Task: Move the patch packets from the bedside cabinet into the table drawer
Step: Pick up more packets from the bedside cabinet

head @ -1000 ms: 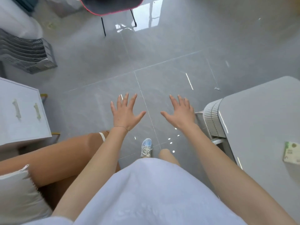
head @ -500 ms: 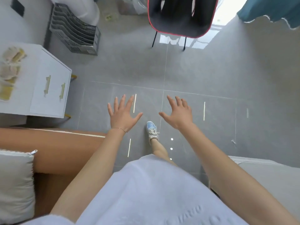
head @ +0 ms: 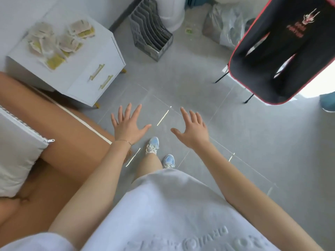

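Several pale and yellow-green patch packets (head: 56, 43) lie scattered on top of the white bedside cabinet (head: 87, 57) at the upper left. The cabinet has two drawers with gold handles, both closed. My left hand (head: 127, 124) hovers over the grey floor with fingers spread, holding nothing, to the right of and below the cabinet. My right hand (head: 193, 129) is spread the same way beside it, also holding nothing. The table and its drawer are out of view.
A brown bed frame (head: 68, 142) with a white zipped cushion (head: 16, 147) runs along the left. A grey file rack (head: 152, 33) stands behind the cabinet. A black chair with red trim (head: 282, 57) is at the upper right, a plastic bag (head: 224, 28) beyond it.
The view has swung left: the grey table at the right has left the frame, and the cabinet top with the packets has come into view. Both hands stay spread and empty.
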Tool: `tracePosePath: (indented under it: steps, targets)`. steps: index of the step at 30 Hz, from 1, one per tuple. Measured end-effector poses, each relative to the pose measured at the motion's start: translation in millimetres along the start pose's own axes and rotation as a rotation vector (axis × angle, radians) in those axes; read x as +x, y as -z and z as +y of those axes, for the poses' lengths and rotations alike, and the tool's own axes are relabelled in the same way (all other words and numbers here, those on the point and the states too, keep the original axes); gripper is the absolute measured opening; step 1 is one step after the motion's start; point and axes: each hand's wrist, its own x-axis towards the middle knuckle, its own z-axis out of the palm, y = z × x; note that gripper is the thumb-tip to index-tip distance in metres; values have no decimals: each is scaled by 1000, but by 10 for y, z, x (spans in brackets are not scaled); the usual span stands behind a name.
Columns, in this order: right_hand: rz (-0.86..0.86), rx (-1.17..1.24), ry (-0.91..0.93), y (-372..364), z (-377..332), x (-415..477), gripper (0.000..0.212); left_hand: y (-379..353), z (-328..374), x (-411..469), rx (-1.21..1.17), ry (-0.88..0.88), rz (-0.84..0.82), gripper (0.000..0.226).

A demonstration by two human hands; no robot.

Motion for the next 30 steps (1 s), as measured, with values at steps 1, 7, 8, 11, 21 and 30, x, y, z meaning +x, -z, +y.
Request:
tracePosePath:
  steps: [1, 7, 8, 11, 21, 30]
  targets:
    - [-2, -12, 19, 47, -91, 116, 81, 45, -67, 83, -9, 20, 7, 80]
    - [5, -70, 92, 345, -767, 968, 81, 382, -499, 745, -62, 115, 34, 79]
    - [7, -81, 107, 396, -901, 1111, 81, 451, -573, 870, -70, 124, 40, 79]
    - [13, -116, 151, 540, -1305, 1494, 81, 685, -810, 1215, -85, 155, 62, 80]
    - [-42, -154, 229, 893, -2321, 2447, 80, 1247, -1461, 2076, -118, 270, 46, 74]
    - [-142, -280, 391, 1064, -3304, 3471, 82, 1434, -2000, 2714, -204, 484, 52, 70]
